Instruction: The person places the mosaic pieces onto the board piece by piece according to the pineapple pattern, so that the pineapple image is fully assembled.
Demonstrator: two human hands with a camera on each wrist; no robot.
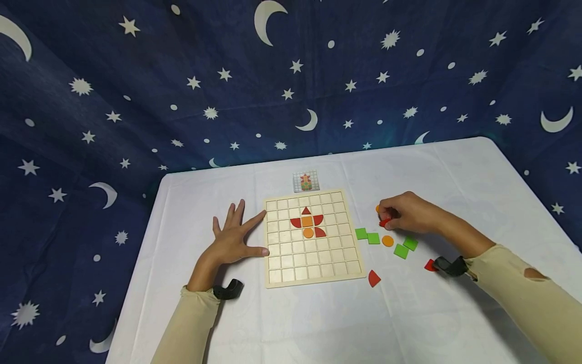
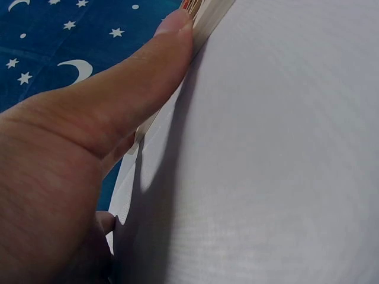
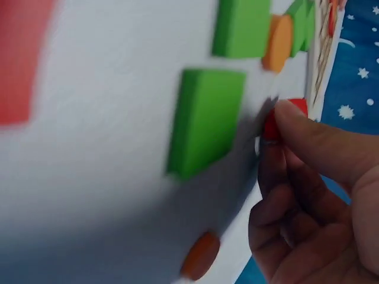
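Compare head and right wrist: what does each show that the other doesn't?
Only head: the pattern card, the board with its full grid, and both sleeves.

Only right wrist: a clear look at the thick side of a green square and the curled fingers from the palm side.

Both: the right hand pinching a red piece, orange circles, and at least part of the board.

dark blue cloth (image 1: 254,65), behind and out to either side of left-hand fingers (image 1: 239,210) and right-hand fingers (image 1: 385,206); white print: crescent moons (image 1: 259,25), stars (image 1: 129,26), spiky bursts (image 1: 81,86), dots (image 1: 175,9). white tablecloth (image 1: 291,323) below all fingers, faint creases, rounded corners beyond fingertips.
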